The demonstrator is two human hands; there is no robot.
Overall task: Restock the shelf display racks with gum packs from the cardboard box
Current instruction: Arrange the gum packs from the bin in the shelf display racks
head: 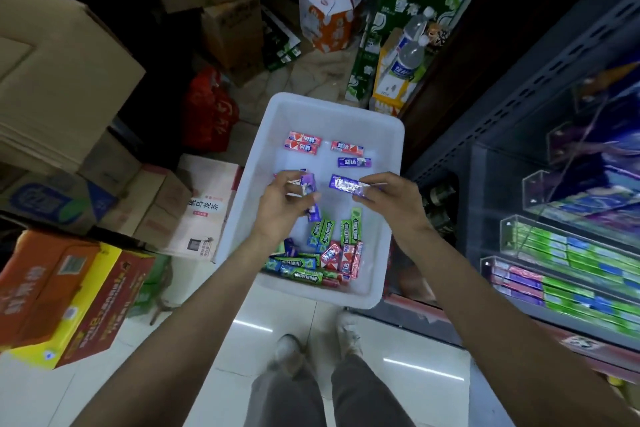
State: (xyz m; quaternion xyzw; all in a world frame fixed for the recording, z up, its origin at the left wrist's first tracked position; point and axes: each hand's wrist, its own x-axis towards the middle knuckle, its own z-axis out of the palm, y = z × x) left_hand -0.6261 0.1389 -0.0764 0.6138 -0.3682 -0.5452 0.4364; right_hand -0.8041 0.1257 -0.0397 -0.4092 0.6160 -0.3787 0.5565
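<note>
right hand [388, 199] pinches purple pack [348, 186], long axis sideways | left hand [282, 208] holds packs [308, 184]

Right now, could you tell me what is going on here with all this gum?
A person stands over a white plastic bin on the floor, picking out gum. The left hand holds a few purple packs, and the right hand pinches one purple pack. Green Doublemint packs and red packs lie loose in the bin. The clear display racks to the right already hold rows of gum.
</note>
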